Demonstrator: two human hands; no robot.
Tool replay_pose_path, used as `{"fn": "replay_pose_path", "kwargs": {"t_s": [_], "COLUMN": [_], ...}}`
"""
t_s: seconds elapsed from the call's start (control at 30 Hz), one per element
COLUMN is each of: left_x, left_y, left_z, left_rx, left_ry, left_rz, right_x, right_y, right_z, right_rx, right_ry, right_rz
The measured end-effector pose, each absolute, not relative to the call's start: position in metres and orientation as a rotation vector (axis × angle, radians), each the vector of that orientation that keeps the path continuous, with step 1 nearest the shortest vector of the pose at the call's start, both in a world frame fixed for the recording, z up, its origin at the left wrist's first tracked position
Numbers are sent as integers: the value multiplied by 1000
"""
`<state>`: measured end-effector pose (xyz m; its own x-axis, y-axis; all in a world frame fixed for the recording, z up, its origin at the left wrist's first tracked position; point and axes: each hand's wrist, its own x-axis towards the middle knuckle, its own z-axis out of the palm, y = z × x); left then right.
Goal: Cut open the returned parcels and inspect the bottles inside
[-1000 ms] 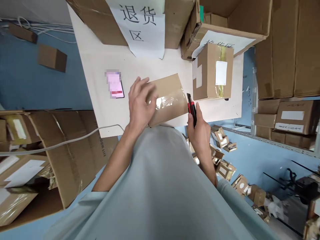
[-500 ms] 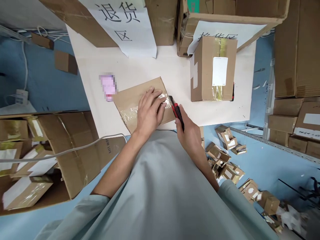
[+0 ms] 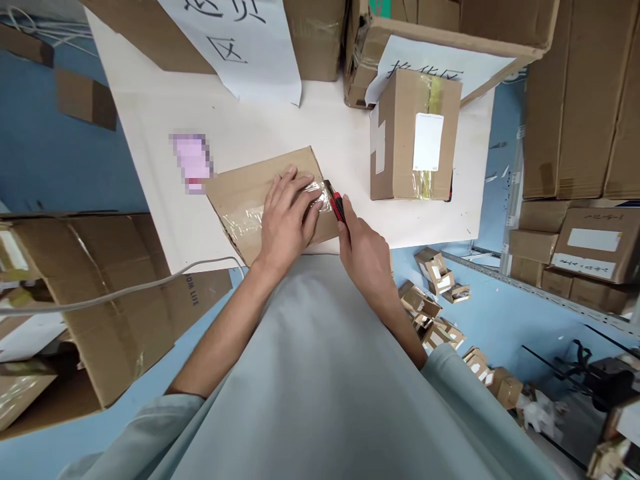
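Note:
A brown cardboard box (image 3: 240,193) with clear tape across its top lies on the white table (image 3: 150,107), close to my body. My left hand (image 3: 286,217) rests flat on the box, fingers stretched out and slightly apart over the tape. In my right hand (image 3: 365,247) is a black and red box cutter (image 3: 336,201), with my fingers wrapped round its handle. The cutter's tip is at the right edge of the box, by the end of the tape; whether the blade touches is hard to see.
A taped carton (image 3: 415,137) with a white label stands right of the hands. Behind it is a large open box (image 3: 450,33) with a paper sign. A blurred pink item (image 3: 193,163) lies at left. A grey cable (image 3: 150,283) crosses the large carton (image 3: 120,267) below.
The whole view has shifted, so the table and boxes appear farther left. The box cutter still sits at the box's right edge, tilted slightly more to the left; my left hand keeps its place.

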<state>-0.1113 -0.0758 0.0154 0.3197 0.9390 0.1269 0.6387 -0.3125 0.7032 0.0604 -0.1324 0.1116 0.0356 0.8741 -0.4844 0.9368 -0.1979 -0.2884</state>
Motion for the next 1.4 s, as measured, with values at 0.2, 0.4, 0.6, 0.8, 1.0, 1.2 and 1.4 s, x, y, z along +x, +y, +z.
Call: {"fn": "replay_pose_path", "kwargs": {"t_s": [0.2,0.4,0.6,0.8,1.0,1.2,1.4], "left_x": [-111,-110,-107,-107,-107,-111,-143], "left_y": [-79,-81,-81,-78,-83,-83,-92], "left_z": [11,10,10,11,10,11,19], "left_rx": [2012,1936,1876,1895,1906,1947,1978], "left_ry": [1365,1348,1320,1314,1303,1286,1331], "left_rz": [723,766,833,820,796,793,827], "right_x": [30,15,22,15,12,21,64], "right_y": [-120,-108,-126,-124,-138,-146,-187], "right_z": [132,141,147,141,148,140,141], "right_rx": [2091,2106,2101,2120,2062,2076,2435], "right_ry": [1747,1779,1703,1822,1695,1728,1831], "right_rz": [-732,-705,-724,-654,-631,-633,-786]}}
